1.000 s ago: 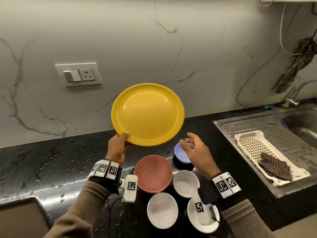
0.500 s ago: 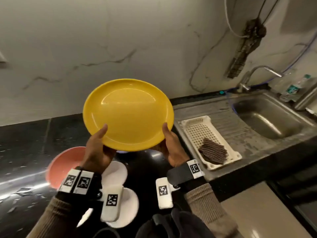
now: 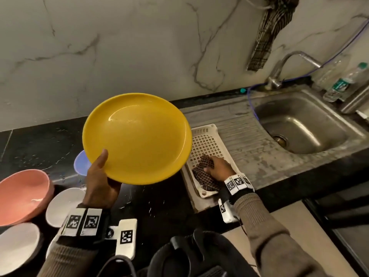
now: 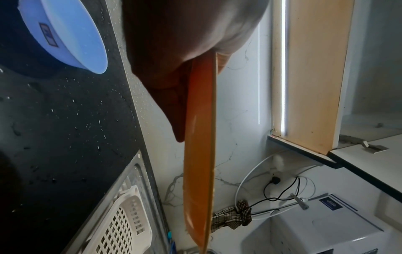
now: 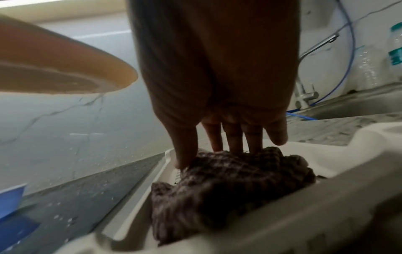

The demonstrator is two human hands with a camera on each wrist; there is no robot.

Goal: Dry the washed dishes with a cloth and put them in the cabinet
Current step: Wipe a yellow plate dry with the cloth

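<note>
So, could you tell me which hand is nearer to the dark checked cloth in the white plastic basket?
Right. The right hand rests on the dark checked cloth; the left hand is away to its left, holding the yellow plate.

Ribbed tan-brown knit sleeves (image 3: 65, 258) on both arms, cuffs at the wrists. Black strap round each wrist, carrying white blocks printed with black square fiducial markers: two side by side on the left wrist band (image 3: 82, 221), three visible on the right wrist band (image 3: 237, 181). White camera housing (image 3: 126, 237) with one marker under the left wrist; similar white housing (image 3: 226, 211) under the right. Dark cable (image 3: 113, 263) near the left sleeve.
</note>
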